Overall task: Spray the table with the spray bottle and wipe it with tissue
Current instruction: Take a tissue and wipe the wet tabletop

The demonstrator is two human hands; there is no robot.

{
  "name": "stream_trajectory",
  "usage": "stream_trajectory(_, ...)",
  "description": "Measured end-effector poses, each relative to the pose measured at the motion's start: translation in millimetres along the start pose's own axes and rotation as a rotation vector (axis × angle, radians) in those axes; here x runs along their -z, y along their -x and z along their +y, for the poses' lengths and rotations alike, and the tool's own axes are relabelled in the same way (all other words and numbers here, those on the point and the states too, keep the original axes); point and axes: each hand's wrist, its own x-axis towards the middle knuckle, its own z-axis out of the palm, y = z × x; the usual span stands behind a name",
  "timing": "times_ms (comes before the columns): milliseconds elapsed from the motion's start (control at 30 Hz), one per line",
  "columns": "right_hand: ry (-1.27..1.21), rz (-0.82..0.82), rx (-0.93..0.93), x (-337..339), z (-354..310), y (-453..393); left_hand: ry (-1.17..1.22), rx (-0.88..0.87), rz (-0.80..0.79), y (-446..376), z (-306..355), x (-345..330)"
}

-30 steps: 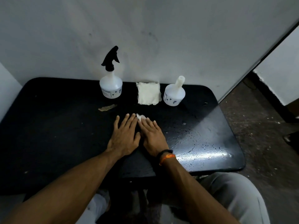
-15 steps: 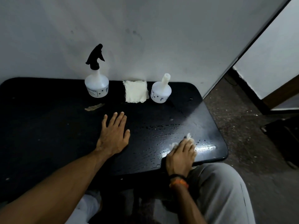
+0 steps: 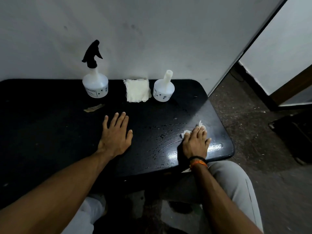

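Observation:
The black table (image 3: 50,132) is wet with droplets on its right half. My right hand (image 3: 195,144) presses a crumpled white tissue (image 3: 185,132) flat onto the table near the right front corner; bits of tissue stick out past the fingertips. My left hand (image 3: 116,135) lies flat and spread on the table's middle, holding nothing. The spray bottle (image 3: 95,81), white with a black trigger head, stands upright at the back by the wall. A folded stack of tissue (image 3: 137,92) lies to its right.
A second white bottle (image 3: 163,90) with an open neck stands right of the tissue stack. A small brown scrap (image 3: 93,108) lies in front of the spray bottle. The wall runs directly behind the table. Bare floor and a dark object (image 3: 292,132) lie to the right.
My right hand slid the tissue from the table's centre to the right front corner, then slightly farther from me. The left hand stayed flat in place. The view turned right.

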Motion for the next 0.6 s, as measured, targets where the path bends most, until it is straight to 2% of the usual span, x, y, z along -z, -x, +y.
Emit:
stream_trajectory(100, -0.011, 0.017, -0.017, -10, -17, 13, 0.007, -0.005, 0.007, 1, 1, 2)
stream_trajectory(200, 0.009, -0.022, 0.108, -16, -53, 20, -0.007, -0.002, 0.007, 1, 1, 3)
stream_trajectory(267, 0.023, -0.055, 0.258, -18, -77, 20, 0.001, 0.002, 0.016, 1, 2, 2)
stream_trajectory(400, -0.024, -0.108, 0.685, -29, -113, 52, 0.020, -0.006, 0.039, 1, 1, 2)
stream_trajectory(500, -0.094, -0.102, 0.869, -40, -100, 95, 0.018, -0.014, 0.045, 2, 1, 2)
stream_trajectory(600, -0.106, -0.050, 0.825, -39, -65, 106, 0.012, 0.003, 0.012, 0, 2, 2)
